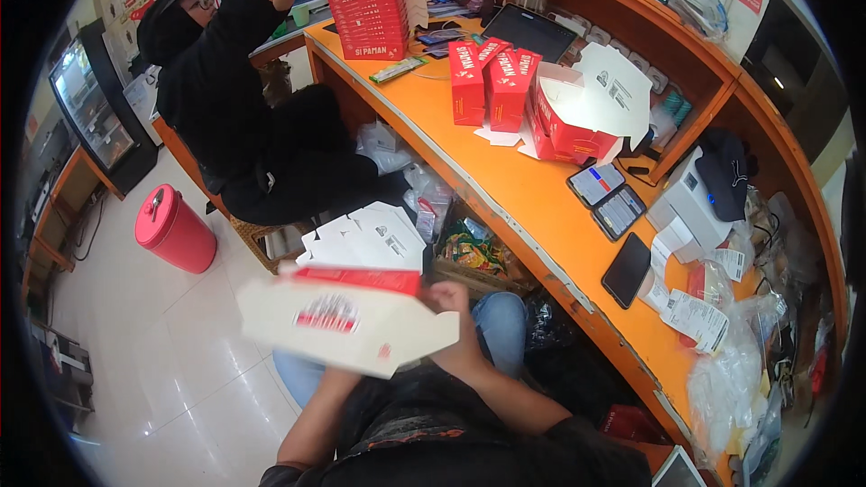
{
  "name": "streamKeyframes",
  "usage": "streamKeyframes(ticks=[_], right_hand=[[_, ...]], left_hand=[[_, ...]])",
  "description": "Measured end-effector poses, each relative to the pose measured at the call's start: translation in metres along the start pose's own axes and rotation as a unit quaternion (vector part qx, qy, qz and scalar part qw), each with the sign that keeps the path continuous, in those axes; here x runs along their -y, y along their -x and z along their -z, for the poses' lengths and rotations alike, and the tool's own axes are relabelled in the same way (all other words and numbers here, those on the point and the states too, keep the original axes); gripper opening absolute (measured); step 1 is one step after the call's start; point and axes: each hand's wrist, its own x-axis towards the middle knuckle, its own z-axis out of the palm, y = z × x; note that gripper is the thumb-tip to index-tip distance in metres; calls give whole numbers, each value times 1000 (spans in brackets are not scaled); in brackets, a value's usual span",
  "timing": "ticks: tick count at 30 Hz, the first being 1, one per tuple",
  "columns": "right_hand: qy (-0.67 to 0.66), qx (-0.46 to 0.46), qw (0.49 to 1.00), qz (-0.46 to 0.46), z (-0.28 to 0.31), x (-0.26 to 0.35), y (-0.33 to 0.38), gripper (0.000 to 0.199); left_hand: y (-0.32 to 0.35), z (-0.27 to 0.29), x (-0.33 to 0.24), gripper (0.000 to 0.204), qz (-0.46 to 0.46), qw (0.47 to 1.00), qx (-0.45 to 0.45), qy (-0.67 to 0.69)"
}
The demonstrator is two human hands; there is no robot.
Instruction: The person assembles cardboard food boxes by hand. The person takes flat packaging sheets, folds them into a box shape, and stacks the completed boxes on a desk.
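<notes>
Forearms of the seated person rise from the near edge and converge on a carton (347, 314) raised over the lap. Of the two hands, the right hand (457, 338) pinches the carton's right end with curled fingers; the left is hidden behind the carton, and its grip cannot be told. The carton, blurred, shows a broad cream panel with a printed emblem and, beyond it, a red wall; a white printed panel (370, 236) appears on its far side, whether joined cannot be told. To the right runs an orange tabletop (541, 194) bearing a tall stack of red cartons (363, 4) at its far end, two lit phones (619, 213), a dark phone (626, 271) and, nearer, clear plastic bags (731, 388). Far left, a co-worker in black (212, 90) sits beyond a red lidded bin (185, 239) on pale floor tiles (153, 388).
</notes>
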Motion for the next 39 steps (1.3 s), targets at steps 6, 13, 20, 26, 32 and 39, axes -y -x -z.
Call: streamKeyframes(ticks=[6,13,20,26,32,39], right_hand=[[-79,-63,994,-39,-8,-44,13,72],[175,449,813,-328,1,-65,6,54],[-553,160,776,-258,31,20,1,55],[-452,89,843,-278,17,17,13,38],[-468,74,849,-233,13,35,11,37],[-471,94,847,-229,17,40,4,42]], left_hand=[[-30,4,-49,75,222,929,-270,119],[-14,-7,-27,48,98,937,-306,132],[-16,-3,-73,47,-319,929,134,-130],[2,-19,-76,43,-181,970,5,161],[-6,-5,-83,53,-258,965,33,39],[-12,8,-99,40,-295,954,31,-34]])
